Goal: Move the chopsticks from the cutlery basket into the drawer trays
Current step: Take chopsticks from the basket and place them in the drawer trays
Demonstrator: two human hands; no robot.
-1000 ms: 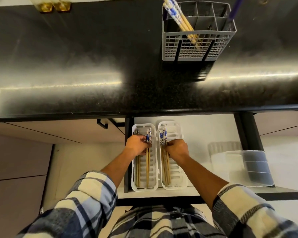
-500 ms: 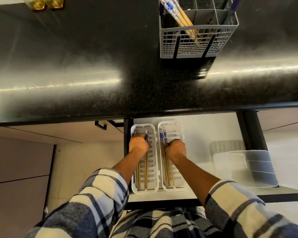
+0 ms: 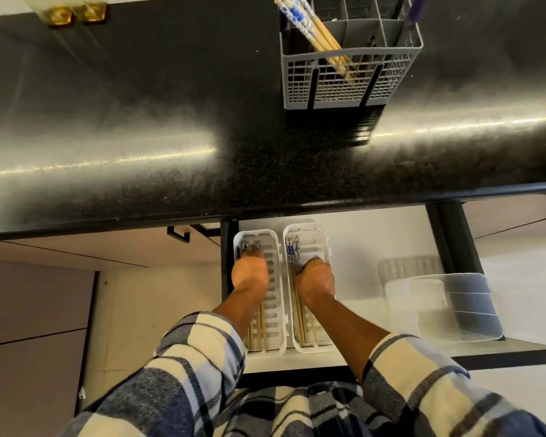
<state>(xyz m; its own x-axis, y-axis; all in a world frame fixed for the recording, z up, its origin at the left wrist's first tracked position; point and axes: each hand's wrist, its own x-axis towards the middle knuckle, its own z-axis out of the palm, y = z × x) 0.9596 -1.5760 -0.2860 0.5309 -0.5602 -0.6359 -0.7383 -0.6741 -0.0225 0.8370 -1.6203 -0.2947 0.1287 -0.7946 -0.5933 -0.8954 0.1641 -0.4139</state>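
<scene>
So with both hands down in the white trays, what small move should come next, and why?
Probably let go and lift both hands toward the cutlery basket. The left hand and right hand each rest on chopsticks already lying along the left tray and right tray, while blue-patterned chopsticks stand in the basket.

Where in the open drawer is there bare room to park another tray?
Bare white floor lies between the right white slotted tray and the clear plastic container. The drawer's left side is crowded: the left white slotted tray, left hand and right hand.
</scene>
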